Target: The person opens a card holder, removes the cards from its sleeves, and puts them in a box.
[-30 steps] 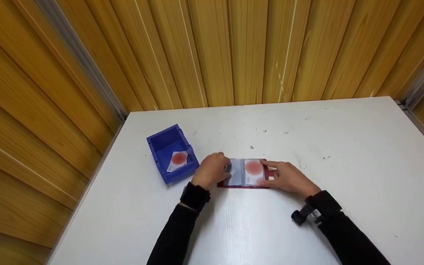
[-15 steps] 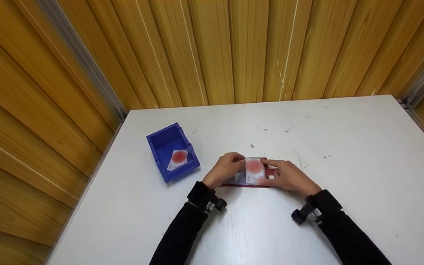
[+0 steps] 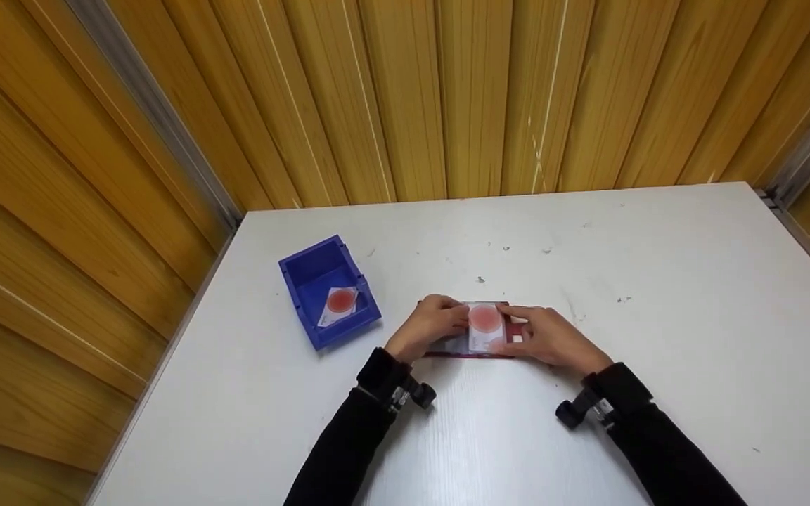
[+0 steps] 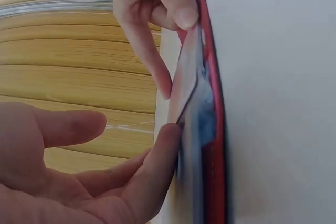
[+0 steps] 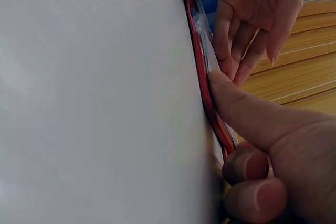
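A small red card holder [image 3: 475,356] with clear plastic sleeves lies opened out on the table. On its right half is a white card [image 3: 486,325] with a pale red circle. My right hand [image 3: 553,337] grips the holder's right end, the thumb [image 5: 244,103] along its near side and other fingers curled at the end. The left hand [image 3: 429,327] reaches over the left half, its fingertips pressing at the card's left edge. In the left wrist view, the left thumb [image 4: 73,127] stands apart from the card and the fingers are extended.
A blue plastic bin [image 3: 317,274] stands left of the holder, with another red-circle card [image 3: 338,306] inside. The white table [image 3: 658,281] has a few dark scuffs. Wooden-patterned panels [image 3: 475,98] rise behind it and on the left. Each wrist carries a black strap-mounted camera.
The left hand has moved right from the holder's left end to the card's left edge, covering more of the clear sleeve. The right hand has kept its place.
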A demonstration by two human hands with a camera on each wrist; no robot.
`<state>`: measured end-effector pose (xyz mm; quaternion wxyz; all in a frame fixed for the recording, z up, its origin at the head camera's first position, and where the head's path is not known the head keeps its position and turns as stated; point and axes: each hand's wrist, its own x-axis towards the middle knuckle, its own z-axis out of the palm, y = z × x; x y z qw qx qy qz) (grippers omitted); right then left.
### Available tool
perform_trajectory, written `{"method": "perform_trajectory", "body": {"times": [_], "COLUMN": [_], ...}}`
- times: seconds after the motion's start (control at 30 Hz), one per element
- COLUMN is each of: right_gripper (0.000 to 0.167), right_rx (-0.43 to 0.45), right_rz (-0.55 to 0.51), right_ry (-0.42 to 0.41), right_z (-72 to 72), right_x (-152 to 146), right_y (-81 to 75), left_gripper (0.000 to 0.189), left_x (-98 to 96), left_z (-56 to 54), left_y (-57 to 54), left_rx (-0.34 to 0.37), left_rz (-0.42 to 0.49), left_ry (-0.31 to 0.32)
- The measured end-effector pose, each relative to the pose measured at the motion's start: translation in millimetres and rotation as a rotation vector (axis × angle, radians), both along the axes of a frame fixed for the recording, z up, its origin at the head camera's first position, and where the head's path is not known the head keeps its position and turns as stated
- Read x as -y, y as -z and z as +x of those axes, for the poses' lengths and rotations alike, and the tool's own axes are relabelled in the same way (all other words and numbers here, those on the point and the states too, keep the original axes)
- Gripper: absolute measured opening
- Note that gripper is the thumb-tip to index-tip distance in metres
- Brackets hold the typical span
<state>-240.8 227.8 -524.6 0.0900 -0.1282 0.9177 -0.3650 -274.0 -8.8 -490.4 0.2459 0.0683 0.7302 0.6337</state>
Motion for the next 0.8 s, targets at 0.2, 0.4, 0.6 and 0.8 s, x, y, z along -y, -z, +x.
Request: {"method": "perform_trajectory", "body": {"times": [0.2,0.4,0.6,0.8], "right_gripper": [0.079,0.082,0.082,0.085], "right_rx": [0.006,0.027,0.007,0.039], "right_rz": [-0.03,-0.044,-0.055,-0.057], "right_ry": [-0.012,-0.016,-0.023,-0.01], "right_z": [0.5,0.4,-0.2,-0.2], "right_x": [-1.0,-0.5,-0.5,-0.7], "right_y": [0.2,0.6,-0.1,-0.3], "left_gripper": [0.035,0.036,0.035,0.034], "left_x": [6.3,11.2,0.9,0.1], "left_z": [-5.2,-9.5,-5.5,-3.4], "left_y": [1.6,5.3,3.0,1.1], "left_rx": [0.08,0.164,0.095,0.128], "left_rz": [0.087,0.149,0.118,0.15], "left_ry": [0.031,-0.019,-0.069,-0.056]}}
